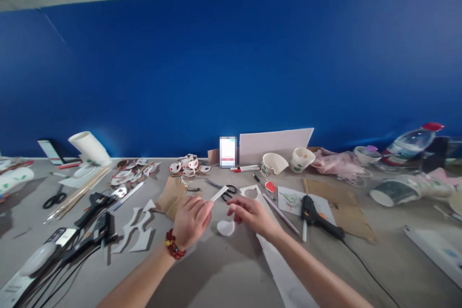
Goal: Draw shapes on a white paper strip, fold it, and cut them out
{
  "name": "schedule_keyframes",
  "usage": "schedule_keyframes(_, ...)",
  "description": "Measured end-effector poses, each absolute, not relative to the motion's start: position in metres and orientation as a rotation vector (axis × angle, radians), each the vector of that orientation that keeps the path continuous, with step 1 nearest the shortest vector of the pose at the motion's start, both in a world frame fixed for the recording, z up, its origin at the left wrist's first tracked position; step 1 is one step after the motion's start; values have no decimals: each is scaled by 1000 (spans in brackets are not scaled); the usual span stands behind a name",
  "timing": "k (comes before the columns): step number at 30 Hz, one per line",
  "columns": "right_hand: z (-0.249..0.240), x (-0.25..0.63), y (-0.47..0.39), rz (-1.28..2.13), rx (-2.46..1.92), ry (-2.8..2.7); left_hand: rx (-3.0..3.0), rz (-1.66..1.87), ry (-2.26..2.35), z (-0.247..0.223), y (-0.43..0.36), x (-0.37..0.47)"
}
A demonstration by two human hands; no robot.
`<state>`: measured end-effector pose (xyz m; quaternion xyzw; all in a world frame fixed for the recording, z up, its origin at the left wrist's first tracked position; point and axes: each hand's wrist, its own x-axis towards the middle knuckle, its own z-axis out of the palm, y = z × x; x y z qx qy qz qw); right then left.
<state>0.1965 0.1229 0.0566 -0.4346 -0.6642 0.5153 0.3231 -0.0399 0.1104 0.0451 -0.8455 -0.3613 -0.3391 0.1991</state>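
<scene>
My left hand (193, 219), a red bead bracelet (173, 245) at its wrist, is closed on a narrow white paper strip (219, 194) that points up and to the right. To its right is my right hand (250, 214), its fingers loosely bent and apart with nothing seen between them. A white rounded paper cutout (225, 227) lies on the table just below the right fingertips. Behind both hands lie black-handled scissors (228, 193). A white sheet with a cut-out hole (250, 191) lies beyond the right hand, and more white paper (279, 264) runs under the right forearm.
Glue guns lie on both sides, one on the right (319, 216), with trailing cords. Several painted paper bird shapes (189, 164) sit at the back. Paper cups (273, 163), a plastic bottle (409, 147), brown cardboard (171, 197) and a power strip (34, 267) surround the work area.
</scene>
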Motion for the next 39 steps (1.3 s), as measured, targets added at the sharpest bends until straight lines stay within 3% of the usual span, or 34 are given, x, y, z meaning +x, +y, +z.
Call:
schedule_keyframes(3,54,169,127,1482,-1100,-1587,-2428,-915,-858,40,110,-33)
schedule_keyframes(9,41,156,138,1232,-1279,-1697,-2545,-948,-827,32,105,-34)
schedule_keyframes(13,43,155,139,1003,-1341,-1875,-2441,-1372,-1422,36,108,-39)
schedule_keyframes(18,53,159,150,865,-1326,-2103,-2699,-1477,-2081,33,120,-43)
schedule_keyframes(22,52,173,171,414,-1656,-2257,-2506,-1798,-2357,19,125,-47)
schedule_keyframes(29,38,165,182,403,-1814,-2370,-2551,-1887,-2450,19,125,-43)
schedule_keyframes(34,39,165,188,442,-1831,-2358,-2444,-2225,-2578,28,122,-38)
schedule_keyframes(39,41,193,189,575,-1765,-2291,-2398,-2327,-2585,26,123,-39)
